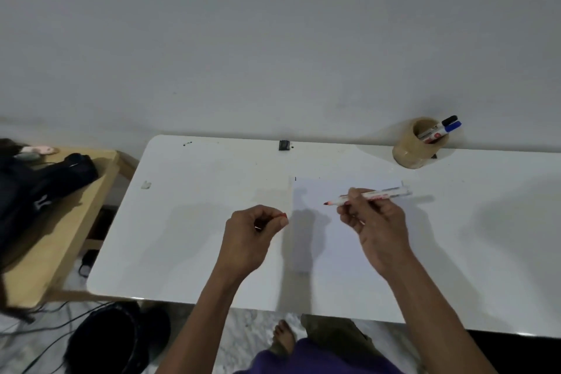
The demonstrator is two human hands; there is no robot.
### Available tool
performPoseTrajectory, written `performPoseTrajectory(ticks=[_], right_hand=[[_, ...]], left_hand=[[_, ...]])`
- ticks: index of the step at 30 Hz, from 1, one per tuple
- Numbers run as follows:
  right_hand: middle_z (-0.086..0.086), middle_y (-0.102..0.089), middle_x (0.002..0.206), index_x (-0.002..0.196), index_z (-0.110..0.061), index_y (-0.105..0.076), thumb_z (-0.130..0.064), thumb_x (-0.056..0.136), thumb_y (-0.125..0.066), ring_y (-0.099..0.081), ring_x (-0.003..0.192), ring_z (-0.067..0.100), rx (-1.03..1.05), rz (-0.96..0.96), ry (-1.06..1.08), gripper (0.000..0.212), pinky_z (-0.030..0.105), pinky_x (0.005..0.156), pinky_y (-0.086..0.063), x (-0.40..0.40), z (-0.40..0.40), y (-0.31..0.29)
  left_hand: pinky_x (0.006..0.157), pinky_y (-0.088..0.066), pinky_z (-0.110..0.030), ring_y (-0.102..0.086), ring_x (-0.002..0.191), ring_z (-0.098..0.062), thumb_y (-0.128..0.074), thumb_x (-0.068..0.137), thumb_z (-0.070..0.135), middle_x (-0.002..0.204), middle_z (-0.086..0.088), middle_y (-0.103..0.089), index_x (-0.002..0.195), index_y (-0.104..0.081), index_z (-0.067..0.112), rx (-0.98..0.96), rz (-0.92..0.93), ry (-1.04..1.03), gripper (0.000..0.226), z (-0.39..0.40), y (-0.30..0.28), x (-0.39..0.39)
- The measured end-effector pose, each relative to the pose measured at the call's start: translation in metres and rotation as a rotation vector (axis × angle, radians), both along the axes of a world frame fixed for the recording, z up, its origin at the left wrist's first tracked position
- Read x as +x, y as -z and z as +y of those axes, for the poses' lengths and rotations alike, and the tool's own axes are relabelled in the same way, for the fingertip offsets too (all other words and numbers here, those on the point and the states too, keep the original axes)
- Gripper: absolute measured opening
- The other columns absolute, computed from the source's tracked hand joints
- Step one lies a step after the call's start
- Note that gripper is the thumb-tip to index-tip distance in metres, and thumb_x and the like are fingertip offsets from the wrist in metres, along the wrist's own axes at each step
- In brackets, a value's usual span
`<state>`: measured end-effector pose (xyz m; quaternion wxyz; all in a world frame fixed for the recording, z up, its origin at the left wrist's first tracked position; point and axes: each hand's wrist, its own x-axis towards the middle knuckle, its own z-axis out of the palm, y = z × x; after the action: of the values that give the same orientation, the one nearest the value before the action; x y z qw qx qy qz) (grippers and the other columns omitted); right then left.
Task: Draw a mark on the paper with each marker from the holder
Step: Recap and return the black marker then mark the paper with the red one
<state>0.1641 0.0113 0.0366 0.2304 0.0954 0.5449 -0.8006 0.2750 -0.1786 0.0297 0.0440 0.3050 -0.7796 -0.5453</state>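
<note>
Small black object (284,145) at surface's (188,222) far edge; black bag (45,182) on wooden side table (60,240) (left); cables (45,328) on floor.

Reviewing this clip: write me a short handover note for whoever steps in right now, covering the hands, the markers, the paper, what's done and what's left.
Right hand: holds the uncapped red marker, tip pointing left above the paper.
Left hand: closed on the red cap, over the table just left of the paper.
Holder: at the back right of the table, with the black marker and blue marker capped inside it.
Done: red marker taken out and uncapped. No red mark visible on the paper.
Left: draw the red mark, recap and return it, then repeat with black and blue.
</note>
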Motion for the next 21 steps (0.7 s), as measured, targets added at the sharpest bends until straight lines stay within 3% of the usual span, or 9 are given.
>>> performPoseTrajectory(ticks=[3,8,13,17,21], right_hand=[[0.013,-0.073,0.088,0.095,-0.005,-0.071,-0.008,0.095,-0.066,-0.070,0.072,0.022,0.042,0.025,-0.010,0.007,0.028,0.068,-0.060,-0.019,-0.005,0.006],[0.015,-0.073,0.088,0.094,-0.006,-0.072,-0.011,0.093,-0.069,-0.070,0.074,0.022,0.101,0.010,-0.025,0.005,0.031,0.069,-0.058,-0.035,-0.019,0.022],[0.013,-0.074,0.083,0.093,-0.006,-0.072,-0.011,0.093,-0.071,-0.071,0.074,0.023,0.158,-0.013,-0.026,0.005,0.036,0.072,-0.057,-0.051,-0.019,0.035],[0.010,-0.076,0.080,0.093,-0.006,-0.072,-0.011,0.092,-0.072,-0.072,0.074,0.023,0.193,-0.022,-0.018,0.005,0.037,0.072,-0.057,-0.062,-0.014,0.045],[0.010,-0.076,0.080,0.095,-0.005,-0.073,-0.010,0.093,-0.071,-0.072,0.075,0.024,0.221,-0.033,-0.022,0.007,0.038,0.072,-0.058,-0.065,-0.011,0.054]], left_hand=[[0.066,-0.050,-0.016,-0.066,0.067,-0.002,-0.077,0.084,0.023,0.076,0.009,-0.074,0.085,-0.074,0.019,-0.113,-0.022,-0.117,0.006,-0.016,0.007,-0.024],[0.079,-0.051,-0.026,-0.067,0.077,-0.018,-0.073,0.086,0.018,0.084,-0.001,-0.074,0.093,-0.072,0.011,-0.257,-0.118,-0.126,0.010,-0.043,0.027,-0.085],[0.067,-0.037,-0.018,-0.061,0.079,-0.021,-0.069,0.090,0.013,0.091,-0.008,-0.072,0.095,-0.071,0.007,-0.381,-0.235,-0.029,0.008,-0.063,0.054,-0.137],[0.074,-0.045,-0.031,-0.065,0.088,-0.030,-0.070,0.089,0.012,0.095,-0.014,-0.072,0.098,-0.071,0.004,-0.421,-0.322,0.030,0.011,-0.070,0.072,-0.154],[0.079,-0.050,-0.035,-0.066,0.093,-0.033,-0.071,0.088,0.014,0.098,-0.014,-0.072,0.099,-0.071,0.005,-0.433,-0.341,0.038,0.014,-0.071,0.079,-0.156]])
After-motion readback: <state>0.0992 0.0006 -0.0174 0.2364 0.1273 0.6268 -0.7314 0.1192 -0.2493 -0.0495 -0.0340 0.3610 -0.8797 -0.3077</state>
